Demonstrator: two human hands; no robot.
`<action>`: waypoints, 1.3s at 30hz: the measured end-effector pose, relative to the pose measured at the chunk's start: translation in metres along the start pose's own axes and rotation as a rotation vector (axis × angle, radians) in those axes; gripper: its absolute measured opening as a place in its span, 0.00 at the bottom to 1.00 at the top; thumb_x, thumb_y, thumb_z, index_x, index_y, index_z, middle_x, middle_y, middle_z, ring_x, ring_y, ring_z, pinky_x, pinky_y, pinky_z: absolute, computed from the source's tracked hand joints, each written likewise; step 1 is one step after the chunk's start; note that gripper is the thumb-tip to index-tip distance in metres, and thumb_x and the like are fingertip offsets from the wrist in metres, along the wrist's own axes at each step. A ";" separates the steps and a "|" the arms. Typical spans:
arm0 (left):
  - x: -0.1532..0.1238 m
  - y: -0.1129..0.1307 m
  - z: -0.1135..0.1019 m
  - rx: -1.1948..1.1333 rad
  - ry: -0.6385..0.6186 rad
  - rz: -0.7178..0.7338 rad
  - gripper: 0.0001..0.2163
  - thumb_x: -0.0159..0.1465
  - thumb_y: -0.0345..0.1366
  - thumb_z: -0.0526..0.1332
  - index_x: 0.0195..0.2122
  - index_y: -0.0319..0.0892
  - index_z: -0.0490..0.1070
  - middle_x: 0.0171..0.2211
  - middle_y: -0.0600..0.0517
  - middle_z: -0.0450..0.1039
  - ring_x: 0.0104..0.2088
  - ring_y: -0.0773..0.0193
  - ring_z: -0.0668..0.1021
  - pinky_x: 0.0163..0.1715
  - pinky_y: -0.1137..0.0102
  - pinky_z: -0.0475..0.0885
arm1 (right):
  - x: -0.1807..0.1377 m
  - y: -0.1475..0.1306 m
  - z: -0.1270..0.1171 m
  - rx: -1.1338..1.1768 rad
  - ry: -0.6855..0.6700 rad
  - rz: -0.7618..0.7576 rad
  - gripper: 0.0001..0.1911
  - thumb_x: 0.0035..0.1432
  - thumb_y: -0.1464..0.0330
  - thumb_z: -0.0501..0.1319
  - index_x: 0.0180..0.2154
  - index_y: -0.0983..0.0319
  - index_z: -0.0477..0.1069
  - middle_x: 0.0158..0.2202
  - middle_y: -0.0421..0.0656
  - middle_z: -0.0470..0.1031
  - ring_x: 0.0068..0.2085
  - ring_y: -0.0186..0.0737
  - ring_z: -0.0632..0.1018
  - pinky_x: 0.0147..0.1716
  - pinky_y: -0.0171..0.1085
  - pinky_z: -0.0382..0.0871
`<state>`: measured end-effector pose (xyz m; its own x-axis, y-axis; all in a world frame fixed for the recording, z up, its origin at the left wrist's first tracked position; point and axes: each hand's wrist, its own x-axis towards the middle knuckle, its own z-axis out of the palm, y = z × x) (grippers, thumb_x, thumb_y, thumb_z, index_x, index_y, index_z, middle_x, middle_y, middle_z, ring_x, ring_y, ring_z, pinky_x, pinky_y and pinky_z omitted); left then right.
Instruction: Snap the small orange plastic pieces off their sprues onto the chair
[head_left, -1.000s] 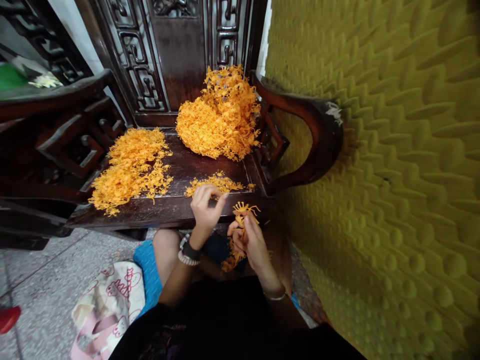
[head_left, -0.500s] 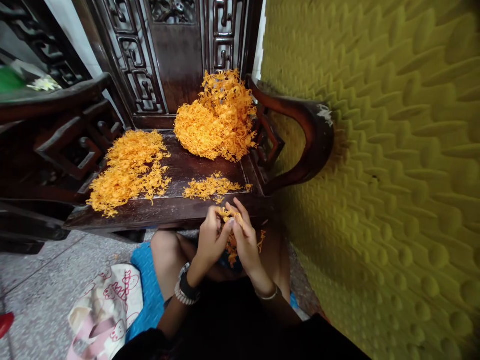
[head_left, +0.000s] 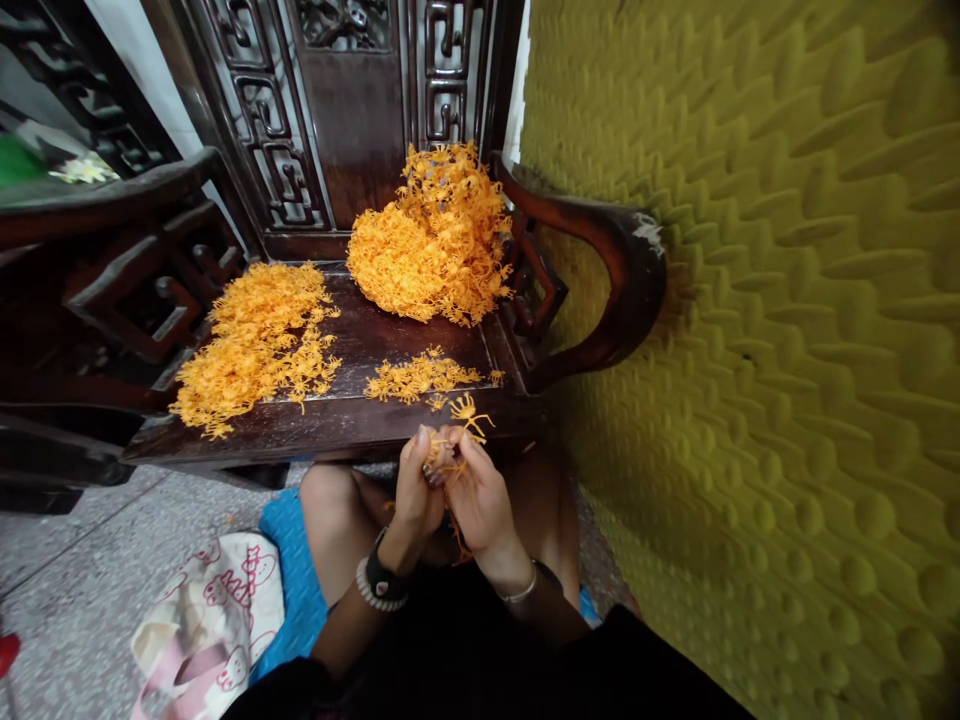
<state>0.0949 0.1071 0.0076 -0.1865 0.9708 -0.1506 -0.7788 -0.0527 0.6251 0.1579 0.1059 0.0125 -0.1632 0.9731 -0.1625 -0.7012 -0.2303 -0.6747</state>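
While both hands meet just below the front edge of the dark carved wooden chair seat (head_left: 360, 345), the left hand (head_left: 415, 490) & right hand (head_left: 474, 495) are pressed close together, fingers pinched on one small orange plastic spider-shaped piece (head_left: 459, 428), legs sticking up past the fingertips twd the seat edge. Left wrist has a dark watch w/ a pale bead bracelet (head_left: 379, 585); right wrist has a thin bangle (head_left: 520, 592). On the seat, right in front of the hands, lies a thin scatter of loose orange pieces (head_left: 420, 376). At the seat's back right corner, against the curved wooden armrest (head_left: 600, 250), sits a tall tangled heap of the same orange stuff (head_left: 435, 240). On the seat's left side is a flatter, wider spread of orange pieces (head_left: 255, 340), well apart from the hands. Right of the chair stands a yellow-green padded wall w/ raised bumps (head_left: 787, 300). Below the seat, on the grey speckled floor (head_left: 75, 560), lies a cream & pink printed cloth bag (head_left: 206, 625) beside a blue cushion (head_left: 289, 575) under the person's knee.
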 end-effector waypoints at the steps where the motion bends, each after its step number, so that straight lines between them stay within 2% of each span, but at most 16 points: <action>1: 0.000 0.000 0.002 -0.067 0.023 -0.028 0.23 0.54 0.47 0.68 0.18 0.40 0.55 0.15 0.61 0.54 0.16 0.77 0.58 0.18 0.79 0.59 | 0.000 0.000 -0.001 0.037 0.002 0.018 0.07 0.54 0.62 0.65 0.31 0.59 0.74 0.33 0.39 0.76 0.37 0.36 0.77 0.41 0.36 0.74; 7: 0.006 0.006 -0.003 -0.255 0.023 -0.161 0.23 0.65 0.42 0.59 0.17 0.41 0.51 0.12 0.61 0.49 0.13 0.77 0.55 0.14 0.80 0.55 | 0.004 -0.010 -0.008 0.173 0.008 0.122 0.04 0.54 0.68 0.65 0.29 0.61 0.72 0.30 0.38 0.75 0.33 0.33 0.76 0.35 0.33 0.73; 11: 0.012 0.015 -0.014 -0.281 -0.055 -0.041 0.22 0.68 0.42 0.55 0.19 0.42 0.48 0.13 0.62 0.44 0.12 0.76 0.49 0.12 0.81 0.51 | 0.007 -0.027 -0.007 0.225 -0.034 -0.053 0.12 0.61 0.66 0.59 0.26 0.58 0.63 0.24 0.35 0.64 0.25 0.30 0.69 0.30 0.33 0.69; 14: 0.014 0.015 -0.017 0.055 -0.274 -0.065 0.20 0.65 0.48 0.58 0.22 0.41 0.58 0.15 0.60 0.54 0.14 0.74 0.58 0.16 0.78 0.57 | 0.006 -0.029 -0.007 0.025 -0.047 -0.177 0.19 0.60 0.59 0.59 0.22 0.60 0.59 0.20 0.34 0.59 0.22 0.30 0.64 0.27 0.33 0.65; 16: 0.013 0.014 -0.017 0.343 -0.377 -0.052 0.17 0.64 0.49 0.59 0.28 0.40 0.66 0.18 0.58 0.62 0.18 0.72 0.64 0.20 0.76 0.61 | 0.005 -0.026 -0.009 -0.119 -0.041 -0.252 0.23 0.59 0.56 0.61 0.19 0.60 0.57 0.17 0.34 0.57 0.20 0.30 0.62 0.25 0.33 0.62; 20: 0.012 0.012 -0.018 0.610 -0.313 0.126 0.15 0.65 0.48 0.56 0.40 0.40 0.69 0.24 0.56 0.65 0.23 0.69 0.65 0.26 0.74 0.61 | 0.007 -0.025 -0.018 -0.356 -0.016 -0.360 0.23 0.60 0.57 0.59 0.18 0.61 0.59 0.16 0.34 0.60 0.19 0.29 0.63 0.23 0.33 0.58; 22: 0.010 0.013 -0.018 0.681 -0.270 0.202 0.17 0.66 0.50 0.53 0.40 0.41 0.69 0.26 0.55 0.64 0.25 0.68 0.65 0.26 0.73 0.60 | 0.009 -0.026 -0.023 -0.468 -0.026 -0.353 0.21 0.61 0.59 0.59 0.19 0.62 0.62 0.17 0.35 0.63 0.20 0.29 0.65 0.24 0.33 0.59; 25: 0.007 0.018 -0.016 0.848 -0.294 0.276 0.16 0.67 0.50 0.52 0.32 0.41 0.66 0.25 0.55 0.63 0.25 0.67 0.65 0.27 0.72 0.59 | 0.009 -0.030 -0.025 -0.534 -0.054 -0.297 0.21 0.61 0.60 0.59 0.19 0.62 0.62 0.17 0.35 0.63 0.19 0.29 0.64 0.23 0.32 0.58; 27: 0.004 0.021 -0.013 0.942 -0.332 0.333 0.16 0.67 0.46 0.54 0.26 0.41 0.63 0.23 0.56 0.61 0.25 0.68 0.64 0.27 0.72 0.58 | 0.005 -0.034 -0.023 -0.461 -0.072 -0.238 0.23 0.59 0.61 0.60 0.17 0.62 0.58 0.15 0.34 0.58 0.18 0.27 0.60 0.21 0.30 0.56; 29: 0.000 0.022 -0.010 0.918 -0.440 0.353 0.17 0.66 0.43 0.56 0.22 0.41 0.60 0.21 0.56 0.59 0.24 0.68 0.63 0.26 0.72 0.57 | -0.003 -0.038 -0.017 -0.254 -0.138 -0.124 0.24 0.58 0.64 0.60 0.16 0.62 0.53 0.13 0.31 0.51 0.16 0.25 0.54 0.18 0.28 0.54; 31: -0.004 0.020 -0.006 0.750 -0.587 0.330 0.19 0.65 0.45 0.57 0.21 0.42 0.58 0.20 0.57 0.57 0.22 0.68 0.61 0.24 0.73 0.58 | -0.010 -0.042 -0.009 0.045 -0.289 -0.002 0.24 0.58 0.66 0.60 0.17 0.61 0.49 0.13 0.29 0.44 0.14 0.24 0.47 0.14 0.26 0.50; 32: -0.006 0.019 -0.004 0.654 -0.613 0.316 0.20 0.65 0.49 0.56 0.20 0.43 0.56 0.19 0.57 0.55 0.21 0.68 0.59 0.23 0.73 0.58 | -0.012 -0.043 -0.005 0.198 -0.397 0.034 0.24 0.59 0.67 0.59 0.18 0.60 0.47 0.13 0.28 0.43 0.13 0.23 0.44 0.12 0.25 0.48; 33: -0.008 0.019 -0.003 0.575 -0.587 0.312 0.22 0.65 0.52 0.53 0.19 0.45 0.54 0.18 0.58 0.51 0.20 0.68 0.57 0.20 0.73 0.58 | -0.012 -0.045 -0.002 0.339 -0.498 0.044 0.24 0.60 0.68 0.57 0.18 0.60 0.46 0.13 0.28 0.42 0.12 0.23 0.43 0.10 0.25 0.46; 35: -0.009 0.021 0.000 0.491 -0.428 0.323 0.23 0.68 0.54 0.41 0.19 0.48 0.48 0.18 0.60 0.43 0.18 0.66 0.50 0.14 0.72 0.54 | -0.007 -0.050 0.000 0.568 -0.626 -0.019 0.23 0.63 0.69 0.53 0.19 0.60 0.46 0.13 0.27 0.43 0.11 0.22 0.42 0.09 0.23 0.45; 37: -0.006 0.027 -0.001 0.419 -0.266 0.336 0.22 0.70 0.50 0.34 0.20 0.48 0.44 0.19 0.60 0.37 0.17 0.65 0.45 0.12 0.72 0.49 | 0.004 -0.058 -0.002 0.673 -0.627 -0.134 0.22 0.64 0.69 0.52 0.20 0.60 0.47 0.13 0.27 0.43 0.11 0.21 0.42 0.10 0.22 0.46; 39: 0.002 0.035 -0.005 0.369 -0.215 0.412 0.21 0.71 0.48 0.38 0.21 0.45 0.44 0.19 0.60 0.39 0.17 0.67 0.47 0.14 0.73 0.51 | 0.014 -0.067 -0.008 0.565 -0.550 -0.212 0.22 0.63 0.68 0.55 0.20 0.60 0.47 0.13 0.28 0.44 0.12 0.22 0.42 0.11 0.22 0.47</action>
<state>0.0645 0.1057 0.0252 -0.2743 0.9150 0.2957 -0.4012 -0.3884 0.8296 0.2084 0.1349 0.0499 -0.2017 0.8923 0.4038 -0.9757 -0.1470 -0.1627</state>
